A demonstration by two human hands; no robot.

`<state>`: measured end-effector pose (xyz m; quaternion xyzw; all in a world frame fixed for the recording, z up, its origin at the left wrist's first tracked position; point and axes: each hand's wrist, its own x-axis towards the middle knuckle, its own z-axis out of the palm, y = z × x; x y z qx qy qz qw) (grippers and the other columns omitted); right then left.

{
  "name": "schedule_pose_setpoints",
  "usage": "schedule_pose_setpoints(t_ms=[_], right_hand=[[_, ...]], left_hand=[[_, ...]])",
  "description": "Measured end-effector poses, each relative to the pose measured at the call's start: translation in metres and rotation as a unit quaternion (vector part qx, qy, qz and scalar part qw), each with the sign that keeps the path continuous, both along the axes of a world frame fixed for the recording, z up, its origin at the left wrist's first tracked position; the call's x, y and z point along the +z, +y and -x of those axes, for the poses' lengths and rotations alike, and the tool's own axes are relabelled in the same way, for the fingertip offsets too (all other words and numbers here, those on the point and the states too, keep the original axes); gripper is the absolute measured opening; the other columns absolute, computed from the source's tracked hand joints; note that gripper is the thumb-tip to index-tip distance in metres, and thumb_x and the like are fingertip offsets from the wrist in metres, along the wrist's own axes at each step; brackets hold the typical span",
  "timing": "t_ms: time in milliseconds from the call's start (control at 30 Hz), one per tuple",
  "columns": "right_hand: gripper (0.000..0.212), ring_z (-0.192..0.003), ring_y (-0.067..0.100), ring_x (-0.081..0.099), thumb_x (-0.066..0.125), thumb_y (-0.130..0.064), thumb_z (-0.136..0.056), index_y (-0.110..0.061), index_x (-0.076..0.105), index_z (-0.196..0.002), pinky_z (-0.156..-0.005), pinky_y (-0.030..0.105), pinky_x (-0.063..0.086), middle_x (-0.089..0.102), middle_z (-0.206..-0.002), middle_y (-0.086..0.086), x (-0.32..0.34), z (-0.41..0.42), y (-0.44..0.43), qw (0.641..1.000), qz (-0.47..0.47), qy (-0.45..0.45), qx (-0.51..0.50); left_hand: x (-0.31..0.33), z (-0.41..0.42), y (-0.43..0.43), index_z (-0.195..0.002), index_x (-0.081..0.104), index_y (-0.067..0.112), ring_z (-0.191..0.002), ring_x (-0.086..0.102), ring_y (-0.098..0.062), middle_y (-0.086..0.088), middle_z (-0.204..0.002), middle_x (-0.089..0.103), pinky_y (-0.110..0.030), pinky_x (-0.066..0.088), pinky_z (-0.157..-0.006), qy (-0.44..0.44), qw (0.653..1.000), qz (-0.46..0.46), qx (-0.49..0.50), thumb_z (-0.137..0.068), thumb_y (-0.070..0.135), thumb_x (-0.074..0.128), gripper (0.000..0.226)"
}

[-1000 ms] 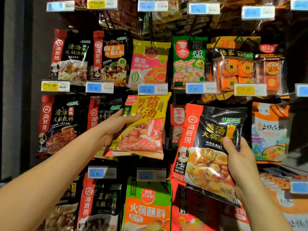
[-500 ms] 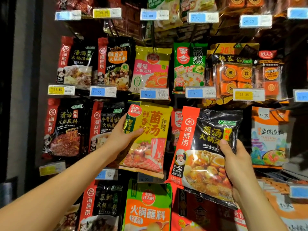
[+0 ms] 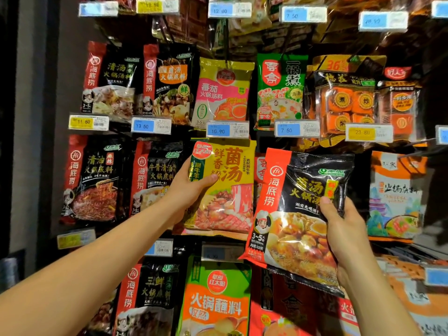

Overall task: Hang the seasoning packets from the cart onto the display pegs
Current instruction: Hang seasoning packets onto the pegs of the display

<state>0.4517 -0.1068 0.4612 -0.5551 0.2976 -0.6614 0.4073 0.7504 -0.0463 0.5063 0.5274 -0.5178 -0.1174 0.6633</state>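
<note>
Single view: head-worn wide-angle camera, facing the dark peg display wall (image 3: 361, 185) head-on and close; print legible. Yellow printed foil packet (image 3: 230, 190) sits mid-frame; left arm (image 3: 97, 270) and right arm (image 3: 378, 299) enter from the lower corners.

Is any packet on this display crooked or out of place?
The red-and-black packet in the right hand is held tilted in front of the display. The yellow packet gripped by the left hand leans slightly.
</note>
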Motion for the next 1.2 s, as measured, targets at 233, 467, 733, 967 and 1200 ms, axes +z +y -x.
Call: schedule_pose_setpoints(t_ms=[233,467,733,967,1200], right_hand=[[0.065,-0.136,0.027,0.053,0.058,-0.061,-0.096,-0.036,0.04,-0.153,-0.107,0.057,0.048,0.049,-0.154,-0.004,-0.005,-0.003,0.002,1.0,0.007,0.006,-0.011],[0.055,-0.13,0.021,0.053,0.06,-0.058,-0.097,-0.041,0.044,-0.146,-0.108,0.057,0.046,0.053,-0.141,-0.014,-0.004,-0.013,0.016,1.0,-0.004,0.02,0.009],[0.075,-0.151,0.017,0.03,0.059,-0.048,-0.1,-0.027,0.023,-0.163,-0.123,0.044,0.027,0.029,-0.165,-0.009,-0.01,-0.054,0.021,0.998,0.039,0.033,0.045],[0.079,-0.141,0.021,0.048,0.068,-0.064,-0.088,-0.035,0.039,-0.155,-0.113,0.058,0.043,0.046,-0.153,-0.013,-0.003,-0.127,0.047,0.995,0.065,0.004,0.079],[0.081,-0.144,0.013,0.039,0.059,-0.068,-0.092,-0.035,0.031,-0.159,-0.117,0.043,0.034,0.038,-0.16,-0.013,-0.007,-0.17,0.04,0.986,0.053,-0.007,0.156]], left_hand=[[-0.003,-0.003,-0.016,-0.154,0.034,0.041,-0.128,0.056,-0.021,0.006,-0.142,0.058,-0.044,0.04,-0.112,0.021,0.999,-0.031,0.014,-0.088,0.037,0.079,0.08],[-0.009,-0.007,-0.026,-0.16,0.018,0.025,-0.128,0.05,-0.025,-0.004,-0.149,0.05,-0.034,0.036,-0.102,-0.061,0.988,-0.125,0.061,-0.108,0.024,0.047,0.059],[-0.02,0.033,0.048,-0.119,0.064,0.024,-0.103,0.068,-0.016,0.002,-0.112,0.071,-0.03,0.055,-0.082,-0.04,0.999,0.021,0.009,-0.093,0.048,0.069,0.035],[-0.02,0.024,0.08,-0.116,0.053,0.029,-0.077,0.069,-0.006,0.007,-0.089,0.068,-0.021,0.055,-0.07,-0.048,0.998,-0.045,0.012,-0.071,0.034,0.092,0.06],[-0.029,-0.043,0.099,-0.128,0.048,0.032,-0.073,0.07,-0.013,-0.003,-0.098,0.068,-0.026,0.055,-0.063,0.076,0.997,-0.021,0.002,-0.076,0.024,0.089,0.067]])
